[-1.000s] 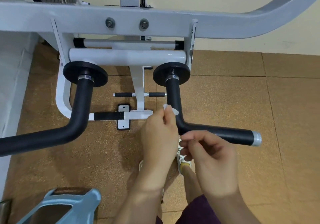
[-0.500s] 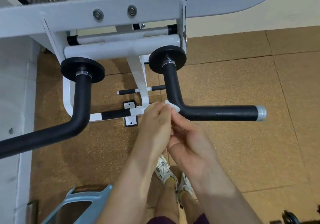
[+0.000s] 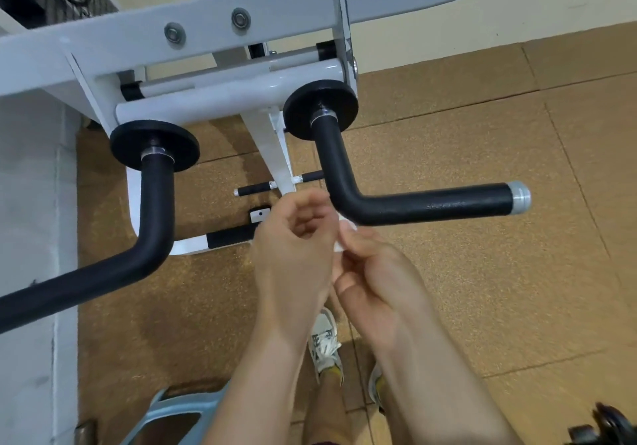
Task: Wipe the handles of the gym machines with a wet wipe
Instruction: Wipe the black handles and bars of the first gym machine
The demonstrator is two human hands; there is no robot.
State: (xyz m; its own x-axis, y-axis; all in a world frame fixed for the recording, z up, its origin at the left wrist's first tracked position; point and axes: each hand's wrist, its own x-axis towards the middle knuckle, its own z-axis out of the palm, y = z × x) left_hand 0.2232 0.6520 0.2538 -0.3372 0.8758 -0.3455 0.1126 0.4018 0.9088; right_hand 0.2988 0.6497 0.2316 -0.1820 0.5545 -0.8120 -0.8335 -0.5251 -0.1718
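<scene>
**Wet wipe held ready just under the bend of the right-side handle**

The small white wet wipe (image 3: 345, 234) is in the middle of the frame, bunched up and mostly hidden between the two hands; it lies just below the bend of the black foam-covered L-shaped handle (image 3: 431, 207), very near it, but I cannot tell if it touches. The right hand (image 3: 375, 272) pinches the wipe between thumb and fingertips; the left hand (image 3: 293, 255) has its fingers curled toward the same piece and seems to hold its other edge, though blur hides the contact itself.

In my judgement the step in hand is to open the wipe before the first stroke. To do it well, spread it wider so it can wrap around the foam; then slide it from the bend out to the silver metal end cap (image 3: 520, 196), turning the wrist so the underside is cleaned too. The foam looks textured and will probably drag, so a firm hold is needed.

The second black curved handle (image 3: 155, 203), at left of the frame, has no hand on it; both handles come from the white painted steel frame (image 3: 206, 27) across the upper part. Below are cork-brown floor tiles (image 3: 482, 306), white laced sneakers (image 3: 324, 341) at lower centre, and a pale blue plastic object (image 3: 172, 410) at the lower left edge.
</scene>
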